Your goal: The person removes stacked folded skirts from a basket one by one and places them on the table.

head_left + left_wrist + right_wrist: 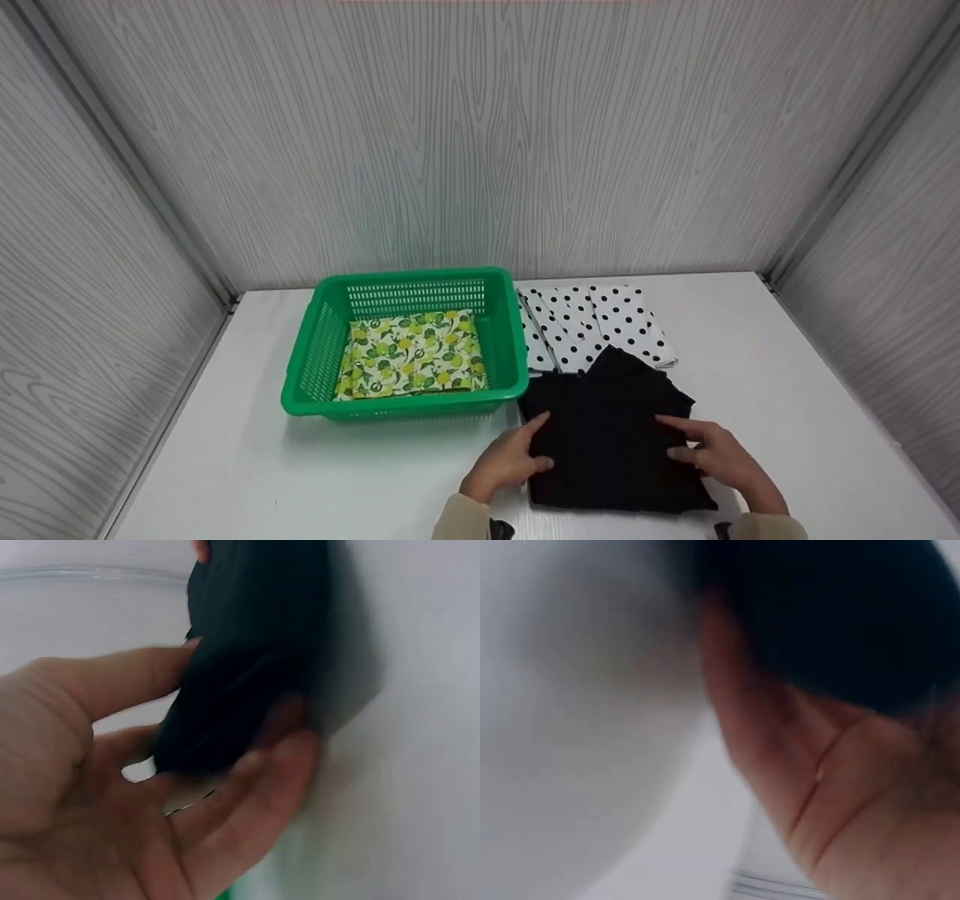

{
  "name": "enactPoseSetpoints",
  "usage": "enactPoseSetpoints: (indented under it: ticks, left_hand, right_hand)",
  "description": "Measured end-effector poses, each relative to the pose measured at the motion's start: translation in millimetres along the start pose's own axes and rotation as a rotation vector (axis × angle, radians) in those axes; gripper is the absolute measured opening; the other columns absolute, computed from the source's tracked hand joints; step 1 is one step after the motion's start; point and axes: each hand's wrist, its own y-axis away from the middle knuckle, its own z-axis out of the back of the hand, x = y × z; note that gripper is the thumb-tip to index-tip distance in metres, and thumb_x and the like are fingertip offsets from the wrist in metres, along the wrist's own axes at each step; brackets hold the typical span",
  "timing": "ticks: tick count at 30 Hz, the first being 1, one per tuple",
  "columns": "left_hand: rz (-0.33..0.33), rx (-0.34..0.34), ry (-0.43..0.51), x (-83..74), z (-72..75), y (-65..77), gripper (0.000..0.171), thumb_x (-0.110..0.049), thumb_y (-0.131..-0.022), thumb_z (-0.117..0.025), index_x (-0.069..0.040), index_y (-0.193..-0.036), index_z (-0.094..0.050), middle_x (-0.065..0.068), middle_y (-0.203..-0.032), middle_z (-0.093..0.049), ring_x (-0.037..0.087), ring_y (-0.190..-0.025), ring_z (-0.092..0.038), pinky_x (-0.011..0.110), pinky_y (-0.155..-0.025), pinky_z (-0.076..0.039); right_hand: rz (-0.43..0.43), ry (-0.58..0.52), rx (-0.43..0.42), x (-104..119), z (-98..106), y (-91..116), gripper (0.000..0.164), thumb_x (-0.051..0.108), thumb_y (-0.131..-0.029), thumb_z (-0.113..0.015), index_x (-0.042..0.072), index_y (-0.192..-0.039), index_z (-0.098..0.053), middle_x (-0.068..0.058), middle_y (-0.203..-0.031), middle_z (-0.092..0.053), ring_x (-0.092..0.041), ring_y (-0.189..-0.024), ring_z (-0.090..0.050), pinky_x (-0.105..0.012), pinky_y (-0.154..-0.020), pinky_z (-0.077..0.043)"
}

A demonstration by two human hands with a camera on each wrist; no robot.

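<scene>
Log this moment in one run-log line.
left hand: holds black cloth, left side; right hand: holds black cloth, right side; green basket: contains folded lemon-print cloth; beyond black cloth: polka-dot cloth

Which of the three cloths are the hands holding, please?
The plain black cloth, gripped by left hand and right hand. The black-dotted white cloth lies behind it; the yellow-green patterned cloth lies in the green plastic basket.

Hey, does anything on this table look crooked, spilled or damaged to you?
The black cloth looks askew: a pointed flap sticks out at its far edge, overlapping the polka-dot cloth in the head view, and its near right corner juts outward, so its outline isn't a neat rectangle. I see no spill or damage.
</scene>
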Motion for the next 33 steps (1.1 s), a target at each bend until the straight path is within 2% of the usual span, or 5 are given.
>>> enactPoseSetpoints:
  ticks: [3, 11, 15, 21, 33]
  left_hand:
    - [-0.011, 0.103, -0.113, -5.8, 21.6, 12.1, 0.059, -0.020, -0.096, -0.071, -0.011, -0.150, -0.050, 0.014, -0.146, -0.055, 0.032, -0.134, -0.050, 0.050, -0.108, -0.041]
    - [-0.133, 0.212, -0.130, -26.5, 71.3, 37.4, 0.050, -0.024, -0.102, -0.063, -0.005, -0.147, -0.053, 0.016, -0.140, -0.059, 0.032, -0.106, -0.067, 0.044, -0.091, -0.052]
    - [-0.253, 0.138, -0.044, -30.3, 89.4, 43.6, 0.045, -0.018, -0.104, -0.059, 0.001, -0.144, -0.054, 0.020, -0.134, -0.062, 0.028, -0.084, -0.070, 0.038, -0.079, -0.055]
    - [-0.373, -0.099, -0.042, -26.9, 108.6, 45.3, 0.036, -0.017, -0.106, -0.056, 0.003, -0.135, -0.061, 0.020, -0.127, -0.065, 0.031, -0.103, -0.068, 0.047, -0.088, -0.054]
    - [-0.382, -0.259, -0.071, -3.6, 132.9, 44.1, 0.031, -0.014, -0.105, -0.057, 0.002, -0.131, -0.065, 0.017, -0.127, -0.066, 0.033, -0.110, -0.065, 0.050, -0.090, -0.054]
  right_hand:
    - [-0.072, 0.145, -0.138, 15.0, 5.9, -2.3, 0.044, 0.003, -0.090, -0.070, -0.010, -0.131, -0.061, -0.036, -0.124, -0.061, -0.029, -0.079, -0.070, -0.034, -0.061, -0.055]
    - [0.030, 0.255, -0.360, 54.0, 8.0, -20.7, 0.032, -0.001, -0.090, -0.071, -0.009, -0.120, -0.068, -0.028, -0.119, -0.067, -0.044, -0.103, -0.067, -0.049, -0.079, -0.055]
    - [0.087, 0.189, -0.371, 75.5, 0.0, -37.0, 0.030, -0.004, -0.090, -0.071, -0.010, -0.119, -0.068, -0.028, -0.118, -0.067, -0.043, -0.105, -0.067, -0.053, -0.087, -0.054]
    - [0.173, 0.038, -0.382, 108.2, -21.0, -68.8, 0.030, -0.008, -0.090, -0.070, -0.012, -0.119, -0.068, -0.026, -0.115, -0.069, -0.041, -0.106, -0.067, -0.048, -0.092, -0.054]
    - [0.346, -0.148, -0.242, 150.8, -61.6, -106.8, 0.030, -0.004, -0.091, -0.067, -0.013, -0.120, -0.065, -0.026, -0.118, -0.068, -0.042, -0.109, -0.065, -0.048, -0.093, -0.054]
